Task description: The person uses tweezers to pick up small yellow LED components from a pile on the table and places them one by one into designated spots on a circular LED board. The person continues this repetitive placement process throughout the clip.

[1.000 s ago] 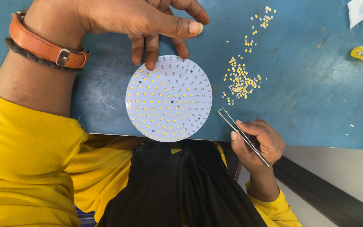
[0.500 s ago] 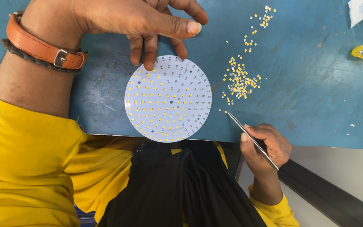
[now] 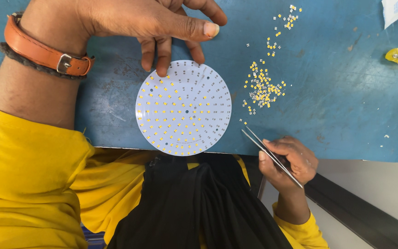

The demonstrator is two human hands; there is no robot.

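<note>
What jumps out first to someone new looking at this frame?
The round white LED board at the near edge of the blue table, studded with rings of small yellow chips, draws the eye first; the left hand presses fingertips on its far rim. To its right lies a loose scatter of tiny yellow chips, and below that the right hand holds metal tweezers pointing toward the pile.

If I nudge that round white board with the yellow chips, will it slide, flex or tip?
The round white board looks thin and flat, so probably stiff and light. It would likely slide on the blue table; left hand fingertips pin its rim. Its near edge seems to overhang the table, so it might tip.
</note>
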